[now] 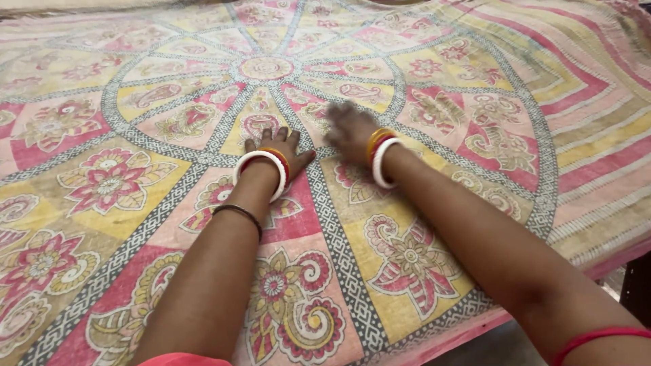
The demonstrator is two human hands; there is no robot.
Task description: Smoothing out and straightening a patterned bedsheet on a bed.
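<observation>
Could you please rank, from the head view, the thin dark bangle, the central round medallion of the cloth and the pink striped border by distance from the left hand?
From the left hand:
1. Thin dark bangle, just behind it on the same forearm.
2. Central round medallion, straight ahead, further up the printed cloth.
3. Pink striped border, far off to the right, beyond the right hand.

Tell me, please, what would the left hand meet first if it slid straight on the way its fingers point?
Only more of the patterned cloth: the left hand points toward its round central medallion, with nothing else visibly in between.
</observation>
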